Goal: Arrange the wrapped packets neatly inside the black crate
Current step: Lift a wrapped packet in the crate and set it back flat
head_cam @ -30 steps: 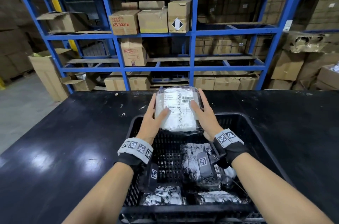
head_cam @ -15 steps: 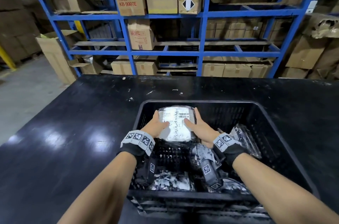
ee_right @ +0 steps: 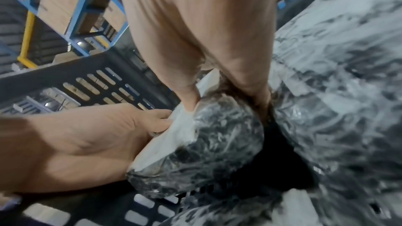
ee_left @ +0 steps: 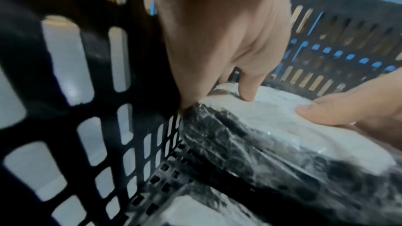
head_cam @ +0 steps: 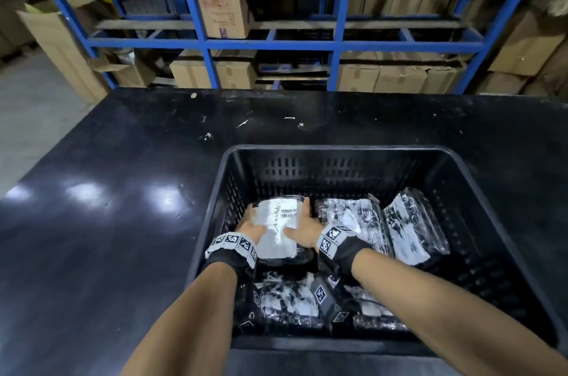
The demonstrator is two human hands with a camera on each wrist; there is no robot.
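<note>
A wrapped packet (head_cam: 278,223) in clear film with a white barcode label lies low in the far-left part of the black crate (head_cam: 338,151). My left hand (head_cam: 250,226) grips its left edge next to the crate's slotted wall (ee_left: 97,126), thumb on top of the packet (ee_left: 272,135). My right hand (head_cam: 302,226) grips the right edge of the packet (ee_right: 206,143), thumb on top and fingers down in the gap beside the neighbouring packet (ee_right: 348,92). Whether the packet rests on the crate floor is hidden.
Two more wrapped packets (head_cam: 353,218) (head_cam: 412,225) lie to the right in the crate, the far-right one tilted. Others (head_cam: 289,302) (head_cam: 372,311) lie at the near side under my wrists. The crate stands on a black table (head_cam: 123,222); blue shelving (head_cam: 270,43) with cartons stands behind.
Both hands have brought the packet down from above the crate's far rim into the far-left part of the crate. My head has tilted downward.
</note>
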